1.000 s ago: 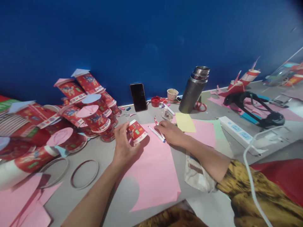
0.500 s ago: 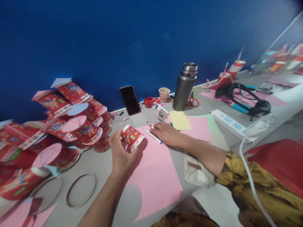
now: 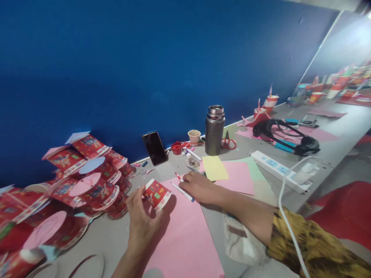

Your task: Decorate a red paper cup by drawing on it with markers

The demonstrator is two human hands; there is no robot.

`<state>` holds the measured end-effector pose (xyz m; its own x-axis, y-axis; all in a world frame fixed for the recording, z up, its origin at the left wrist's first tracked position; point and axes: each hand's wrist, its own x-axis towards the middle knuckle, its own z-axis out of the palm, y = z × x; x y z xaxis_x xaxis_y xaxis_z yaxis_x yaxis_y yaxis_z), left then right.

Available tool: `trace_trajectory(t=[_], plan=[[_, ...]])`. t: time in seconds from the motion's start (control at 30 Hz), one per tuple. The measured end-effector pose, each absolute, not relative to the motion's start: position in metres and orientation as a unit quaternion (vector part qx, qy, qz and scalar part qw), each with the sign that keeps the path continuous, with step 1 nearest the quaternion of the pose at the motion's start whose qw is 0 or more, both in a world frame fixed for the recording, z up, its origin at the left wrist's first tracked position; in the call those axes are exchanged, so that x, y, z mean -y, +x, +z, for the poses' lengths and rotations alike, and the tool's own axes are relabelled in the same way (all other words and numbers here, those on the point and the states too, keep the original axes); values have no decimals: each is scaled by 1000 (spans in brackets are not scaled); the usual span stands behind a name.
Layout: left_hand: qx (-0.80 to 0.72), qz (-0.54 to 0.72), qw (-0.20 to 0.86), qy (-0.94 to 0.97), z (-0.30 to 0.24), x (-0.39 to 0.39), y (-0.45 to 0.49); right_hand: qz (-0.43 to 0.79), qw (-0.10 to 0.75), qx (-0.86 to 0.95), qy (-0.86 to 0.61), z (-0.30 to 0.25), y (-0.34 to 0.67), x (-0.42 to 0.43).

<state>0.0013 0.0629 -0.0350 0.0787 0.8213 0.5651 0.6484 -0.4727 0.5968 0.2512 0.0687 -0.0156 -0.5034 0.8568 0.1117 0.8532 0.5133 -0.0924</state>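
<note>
My left hand [image 3: 145, 222] grips a small red printed paper cup [image 3: 157, 194], tilted on its side above a large pink sheet [image 3: 176, 239]. My right hand [image 3: 197, 187] rests low on the table at the sheet's upper edge, its fingers curled downward. Close to those fingertips lie a white marker with a blue end [image 3: 183, 192] and a red-and-white marker [image 3: 179, 177]. What the right fingers close on, if anything, is hidden beneath them. Dark blades, perhaps scissors, show partly behind that hand.
Stacked red paper cups [image 3: 95, 191] with paper discs fill the left. Against the blue wall stand a phone [image 3: 155, 148], a beige cup [image 3: 194, 136] and an uncapped metal flask [image 3: 215, 131]. Red-handled scissors [image 3: 229, 144], a power strip [image 3: 278, 170] and a black head strap [image 3: 285, 135] lie rightward.
The view has tipped upward and swung slightly right, so everything sits lower in the picture. Both hands keep about the same pose, the left one still holding the paper cup.
</note>
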Motion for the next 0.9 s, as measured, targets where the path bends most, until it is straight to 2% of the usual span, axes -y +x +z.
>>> trace_trajectory(t=[0.33, 0.53, 0.73, 0.9], plan=[[-483, 446, 54, 751, -46, -73, -7, 88, 99, 860, -493, -12, 259, -74], [-447, 436, 22, 781, -48, -75, -13, 96, 103, 825, -548, 5, 248, -60], [-457, 434, 33, 775, -41, -68, -11, 66, 42, 813, -576, 6, 236, -52], [-475, 454, 53, 752, -40, -68, -6, 61, 30, 814, -577, 1, 227, -49]])
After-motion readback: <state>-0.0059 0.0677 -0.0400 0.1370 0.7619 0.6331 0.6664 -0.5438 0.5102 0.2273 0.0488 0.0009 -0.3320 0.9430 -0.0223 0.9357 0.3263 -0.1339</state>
